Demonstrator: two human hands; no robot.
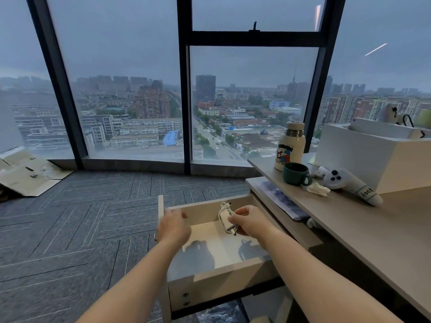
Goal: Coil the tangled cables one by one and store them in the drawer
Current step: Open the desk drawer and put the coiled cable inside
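Cable (224, 217) pinched, right hand (251, 221) (over drawer (201, 212)); left hand (173, 226) loose.

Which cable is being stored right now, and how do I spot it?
Find the open drawer pulled out of the desk by the window. Above it the right hand pinches a small white coiled cable, the only cable there; the left hand beside it holds nothing.

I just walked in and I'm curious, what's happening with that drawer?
A person is putting a coiled white cable away. The right hand pinches it in its fingers inside the open drawer and has not yet let go. The left hand hovers open over the drawer's left side, holding nothing.
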